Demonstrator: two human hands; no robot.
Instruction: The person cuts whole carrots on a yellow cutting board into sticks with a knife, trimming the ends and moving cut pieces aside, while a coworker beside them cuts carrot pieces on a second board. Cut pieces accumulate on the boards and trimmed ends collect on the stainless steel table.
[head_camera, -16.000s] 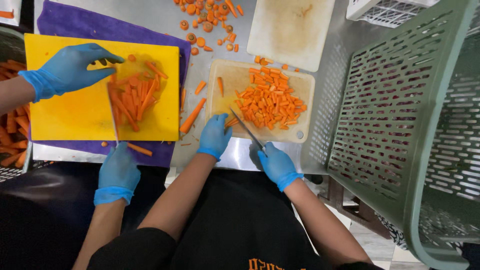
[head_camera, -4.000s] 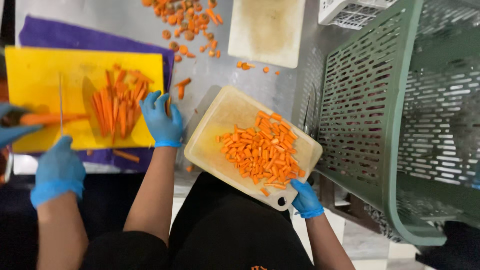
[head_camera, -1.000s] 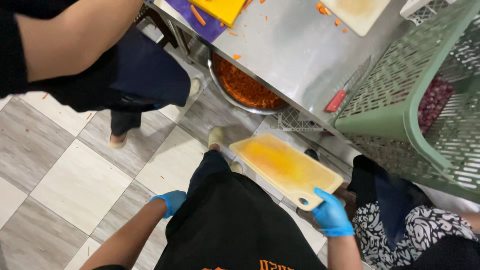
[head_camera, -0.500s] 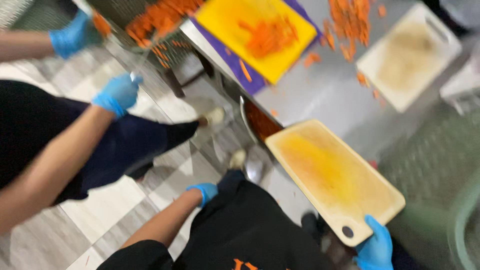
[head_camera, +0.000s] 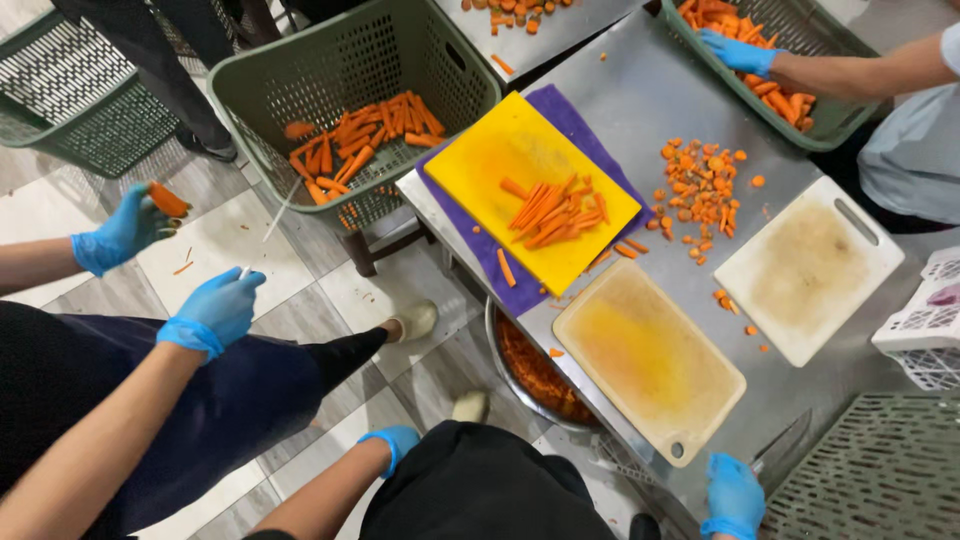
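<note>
An empty beige cutting board (head_camera: 650, 360), stained orange, lies flat on the steel table (head_camera: 640, 100). My right hand (head_camera: 733, 492), in a blue glove, is at the table's near edge just below the board. Its fingers reach the handle end of a knife (head_camera: 787, 447) lying on the table; whether it grips the knife is unclear. My left hand (head_camera: 392, 441), also gloved, hangs loosely curled at my side over the floor and holds nothing. A metal bowl of chopped carrot (head_camera: 535, 368) stands under the table edge.
A yellow board with carrot sticks (head_camera: 530, 190) lies on a purple mat, near a white board (head_camera: 810, 265) and loose carrot pieces (head_camera: 700, 185). A co-worker's gloved hands hold a carrot (head_camera: 165, 198) and a small tool (head_camera: 222, 305). Green baskets (head_camera: 350, 70) hold carrots; another person's hand (head_camera: 738, 50) reaches into one.
The beige board, held tilted by its corner in my right hand off the table, now lies flat on the table. My right hand has let it go and sits by the knife.
</note>
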